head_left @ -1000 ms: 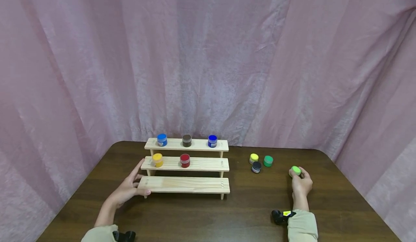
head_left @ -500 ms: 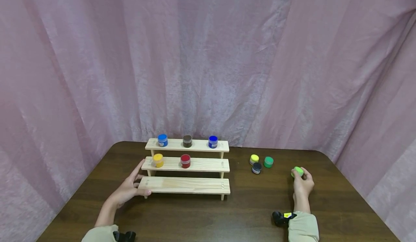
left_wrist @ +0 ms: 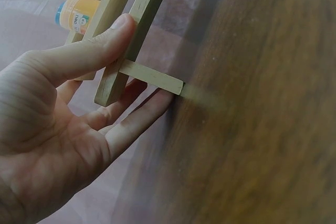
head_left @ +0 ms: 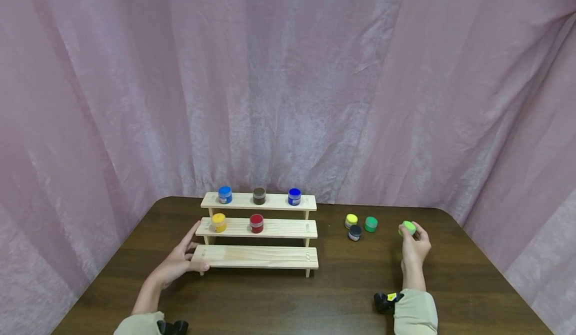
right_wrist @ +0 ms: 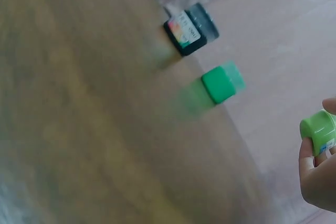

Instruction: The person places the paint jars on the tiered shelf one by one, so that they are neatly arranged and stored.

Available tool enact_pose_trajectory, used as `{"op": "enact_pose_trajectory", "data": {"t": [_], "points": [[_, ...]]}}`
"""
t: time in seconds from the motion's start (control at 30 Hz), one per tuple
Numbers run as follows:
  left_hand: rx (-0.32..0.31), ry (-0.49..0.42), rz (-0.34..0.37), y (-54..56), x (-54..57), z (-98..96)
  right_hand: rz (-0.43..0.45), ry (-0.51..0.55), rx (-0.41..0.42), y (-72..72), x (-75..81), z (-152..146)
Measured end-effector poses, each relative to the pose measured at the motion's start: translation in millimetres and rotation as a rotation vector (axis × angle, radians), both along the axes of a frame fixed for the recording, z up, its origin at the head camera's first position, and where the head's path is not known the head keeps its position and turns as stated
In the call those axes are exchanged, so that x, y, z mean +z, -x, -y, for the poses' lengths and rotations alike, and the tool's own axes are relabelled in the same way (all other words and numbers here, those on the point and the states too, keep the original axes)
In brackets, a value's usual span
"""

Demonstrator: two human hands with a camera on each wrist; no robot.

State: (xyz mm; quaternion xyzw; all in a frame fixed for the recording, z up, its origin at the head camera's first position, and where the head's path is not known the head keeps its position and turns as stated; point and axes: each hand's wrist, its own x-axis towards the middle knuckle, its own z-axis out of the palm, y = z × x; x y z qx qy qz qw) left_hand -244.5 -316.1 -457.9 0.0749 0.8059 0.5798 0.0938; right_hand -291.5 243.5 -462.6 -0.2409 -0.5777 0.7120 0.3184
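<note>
My right hand pinches a light green paint jar between thumb and fingers, at the right of the table. In the right wrist view that jar shows at the right edge, its label partly behind the fingers. My left hand holds the left end of a three-step wooden display stand. Seen from the left wrist, the thumb lies on the lowest board's edge while the fingers reach behind its leg. Yellow and red paint jars stand on the middle step.
The top step bears light blue, dark brown and dark blue jars. Between stand and right hand, yellow, black and green jars stand close together on the table. A pink curtain hangs behind.
The right hand, with the light green jar in its fingers, first shifted slightly right, then moved back left and a little up in the head view. The left hand and stand stayed put.
</note>
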Motion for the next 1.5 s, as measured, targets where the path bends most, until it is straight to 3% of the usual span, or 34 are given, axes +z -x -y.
{"op": "enact_pose_trajectory", "data": {"t": [0.33,0.73,0.87,1.2,1.5], "points": [[0.008,0.028,0.003,-1.6,0.5,-0.1,-0.046,0.016,0.062,-0.1,22.1,16.1],[0.016,0.028,0.012,1.0,1.9,-1.6,-0.097,-0.089,0.149,0.9,40.1,44.2],[0.010,0.025,0.010,0.7,3.3,-1.7,-0.067,-0.148,0.186,1.0,44.8,53.9],[0.016,0.027,0.011,-0.1,3.9,-1.5,-0.027,-0.377,0.399,-8.1,67.6,78.5],[0.010,0.021,0.015,-0.7,1.9,-0.3,-0.035,-0.411,0.502,-15.4,82.1,103.8]]}}
